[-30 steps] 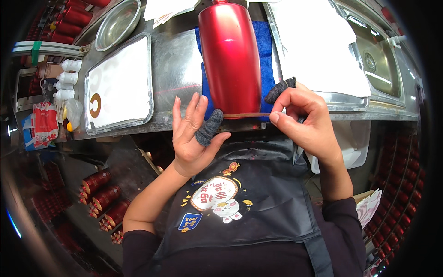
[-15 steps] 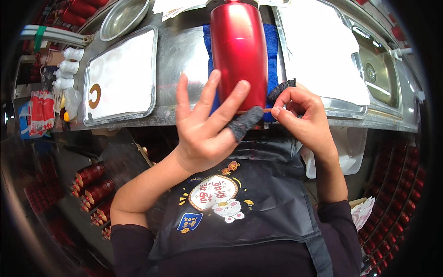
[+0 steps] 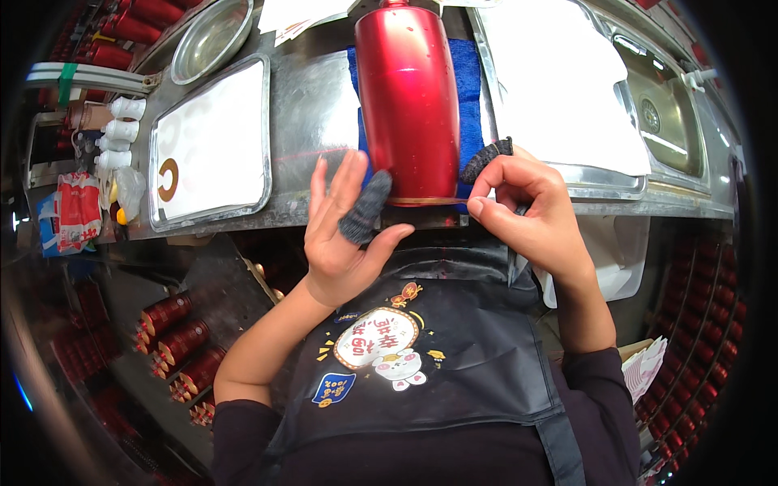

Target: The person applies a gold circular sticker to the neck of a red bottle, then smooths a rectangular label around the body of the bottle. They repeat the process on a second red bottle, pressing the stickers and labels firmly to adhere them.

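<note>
A glossy red bottle (image 3: 408, 105) lies on a blue cloth (image 3: 466, 77), its base toward me. Along the base edge runs a thin gold-brown strip (image 3: 425, 201), and its loose right end reaches my right hand (image 3: 531, 206). Thumb and index finger of that hand pinch the strip's end; a dark knitted cover sits on one finger. On the bottle's left, my left hand (image 3: 336, 231) is open with fingers stretched, holding nothing. Its finger in a grey knitted cover (image 3: 366, 209) rests at or very close to the bottle's lower left side.
A metal tray (image 3: 266, 162) on the left carries a white sheet with a C-shaped tan strip (image 3: 168, 180). Behind it stands a steel bowl (image 3: 212, 40). White sheets (image 3: 559, 89) cover a tray on the right, beside a sink (image 3: 668, 121). Red bottles (image 3: 182, 344) stand below left.
My left hand has moved left and down, off the strip and the bottle's front. The strip now lies along the base edge. My right hand keeps its pinch, shifted slightly.
</note>
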Demonstrator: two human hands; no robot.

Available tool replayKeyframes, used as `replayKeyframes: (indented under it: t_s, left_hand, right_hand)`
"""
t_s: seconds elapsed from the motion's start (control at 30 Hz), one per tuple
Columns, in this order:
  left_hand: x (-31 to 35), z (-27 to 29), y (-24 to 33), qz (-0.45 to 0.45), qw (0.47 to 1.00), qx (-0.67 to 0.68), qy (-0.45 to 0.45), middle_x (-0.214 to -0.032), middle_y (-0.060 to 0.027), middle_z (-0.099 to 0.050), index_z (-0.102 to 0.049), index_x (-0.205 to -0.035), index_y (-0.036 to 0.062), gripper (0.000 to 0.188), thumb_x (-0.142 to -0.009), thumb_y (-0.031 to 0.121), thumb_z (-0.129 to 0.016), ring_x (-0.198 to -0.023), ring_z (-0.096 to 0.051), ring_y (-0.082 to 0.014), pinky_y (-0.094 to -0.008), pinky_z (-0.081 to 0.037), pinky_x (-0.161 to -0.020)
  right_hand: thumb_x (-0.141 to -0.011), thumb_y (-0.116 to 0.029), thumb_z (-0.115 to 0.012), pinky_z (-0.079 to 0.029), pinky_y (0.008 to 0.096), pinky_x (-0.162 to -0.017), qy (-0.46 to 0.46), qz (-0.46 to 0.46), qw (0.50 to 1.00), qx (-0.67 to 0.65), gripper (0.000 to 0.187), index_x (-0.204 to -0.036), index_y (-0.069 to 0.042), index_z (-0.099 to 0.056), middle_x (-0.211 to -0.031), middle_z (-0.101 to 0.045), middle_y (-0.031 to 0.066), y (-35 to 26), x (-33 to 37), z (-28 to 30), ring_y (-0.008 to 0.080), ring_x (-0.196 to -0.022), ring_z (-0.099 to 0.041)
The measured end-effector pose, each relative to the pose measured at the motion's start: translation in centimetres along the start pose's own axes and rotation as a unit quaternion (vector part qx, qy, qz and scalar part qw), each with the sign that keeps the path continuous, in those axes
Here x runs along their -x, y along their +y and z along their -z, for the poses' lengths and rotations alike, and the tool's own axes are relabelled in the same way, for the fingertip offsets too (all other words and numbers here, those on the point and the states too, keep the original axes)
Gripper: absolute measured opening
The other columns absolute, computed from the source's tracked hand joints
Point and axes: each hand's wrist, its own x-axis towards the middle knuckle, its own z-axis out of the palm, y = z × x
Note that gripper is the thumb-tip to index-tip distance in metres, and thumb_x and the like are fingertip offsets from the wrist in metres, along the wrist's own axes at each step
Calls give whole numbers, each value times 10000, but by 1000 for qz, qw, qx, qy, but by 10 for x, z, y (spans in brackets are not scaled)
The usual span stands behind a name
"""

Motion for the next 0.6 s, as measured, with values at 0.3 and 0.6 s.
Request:
replayKeyframes:
  t_s: [0.3,0.6]
  left_hand:
    - [8,1,-7,-48,997,-49,-28,-1471,-216,-549,-747,-1109,27,405,-733,112,-871,-1328,-548,-445,-676,-244,-1144]
    - [-16,9,6,-113,986,-109,-50,-1471,-218,-545,-763,-1092,69,377,-724,50,-843,-1346,-537,-433,-673,-219,-1152]
  right_hand:
    - [-806,-72,-736,-317,204,-586,36,25,998,46,97,-792,-17,-656,-837,-490,-25,2,5,10,20,-651,-433]
    - [-835,-63,-730,-322,192,-585,20,0,1000,7,90,-808,-16,-658,-851,-499,-34,13,-2,8,7,-673,-435]
